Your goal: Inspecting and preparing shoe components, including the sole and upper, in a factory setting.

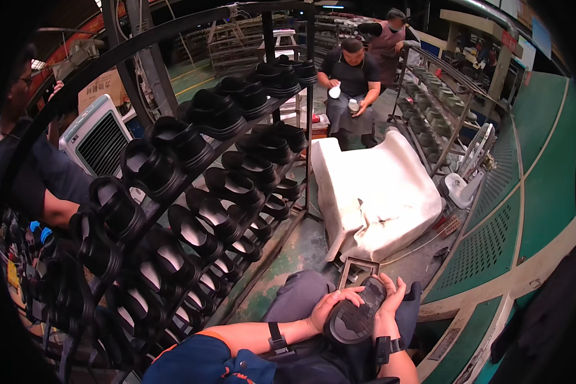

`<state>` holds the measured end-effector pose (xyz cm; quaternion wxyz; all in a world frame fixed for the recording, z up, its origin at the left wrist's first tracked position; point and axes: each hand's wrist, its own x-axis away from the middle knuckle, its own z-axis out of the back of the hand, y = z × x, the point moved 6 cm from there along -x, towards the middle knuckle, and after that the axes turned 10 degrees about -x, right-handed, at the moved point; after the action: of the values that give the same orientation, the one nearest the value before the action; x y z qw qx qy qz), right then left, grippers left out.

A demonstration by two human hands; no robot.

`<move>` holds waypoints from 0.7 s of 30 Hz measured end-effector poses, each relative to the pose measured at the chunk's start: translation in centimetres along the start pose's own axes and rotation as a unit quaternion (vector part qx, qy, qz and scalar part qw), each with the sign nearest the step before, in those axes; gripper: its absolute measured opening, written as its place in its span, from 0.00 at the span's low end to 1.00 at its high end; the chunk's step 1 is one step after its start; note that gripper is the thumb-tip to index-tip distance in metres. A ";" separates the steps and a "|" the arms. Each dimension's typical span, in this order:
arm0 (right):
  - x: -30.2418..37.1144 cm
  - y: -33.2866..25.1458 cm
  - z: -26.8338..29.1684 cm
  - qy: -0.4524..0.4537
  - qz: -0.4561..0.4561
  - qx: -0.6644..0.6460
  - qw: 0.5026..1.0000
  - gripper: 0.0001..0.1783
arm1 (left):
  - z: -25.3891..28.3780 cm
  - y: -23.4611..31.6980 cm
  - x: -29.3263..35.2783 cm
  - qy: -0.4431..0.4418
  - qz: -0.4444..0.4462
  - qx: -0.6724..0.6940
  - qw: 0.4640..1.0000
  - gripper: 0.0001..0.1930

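Observation:
A black shoe (352, 320) lies between my hands above my lap, its treaded sole turned up. My left hand (331, 307) grips it from the left, with the fingertips resting over the sole. Along its right side my right hand (389, 299) holds the shoe, the fingers pointing up and slightly apart. Whatever part of the shoe faces down is hidden. Just beyond my hands stands a small metal frame (345, 275), next to a cloth-covered block (371, 185) with a pale, worn surface.
A tall rack (253, 291) with rows of black shoes (214, 115) fills the left side. Beyond it are an air cooler (99, 137) and a person (38, 173). Two people work ahead near another shoe rack (454, 115). A fan (467, 173) and green panels (486, 256) stand on the right.

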<state>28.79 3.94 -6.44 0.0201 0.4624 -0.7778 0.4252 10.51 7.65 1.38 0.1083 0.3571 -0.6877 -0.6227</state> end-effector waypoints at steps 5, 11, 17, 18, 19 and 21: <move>2.8 -1.5 -2.6 -0.040 -0.010 -0.025 0.999 0.35 | -0.7 4.3 0.1 -0.040 -0.093 -0.071 0.992 0.35; 4.5 -3.0 -4.7 -0.122 0.111 -0.026 0.986 0.35 | -1.2 3.5 3.2 0.179 0.170 0.100 0.964 0.34; 0.0 0.3 0.0 -0.152 0.289 0.321 0.889 0.21 | -2.8 3.4 8.0 0.024 0.389 0.366 0.845 0.38; -1.7 1.9 2.6 -0.150 0.286 0.321 0.891 0.21 | -3.0 3.6 8.4 0.025 0.392 0.367 0.843 0.38; -3.9 4.8 6.5 -0.141 0.047 0.164 0.975 0.17 | -3.4 3.8 8.4 0.006 0.391 0.354 0.850 0.42; -3.0 7.3 6.3 -0.132 -0.198 -0.009 0.971 0.15 | -3.6 4.2 8.8 -0.003 0.380 0.336 0.862 0.46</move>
<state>27.41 3.30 -16.42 0.0054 0.6594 -0.6700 0.3410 4.75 -0.78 3.41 0.2078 0.0803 -0.9381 -0.2653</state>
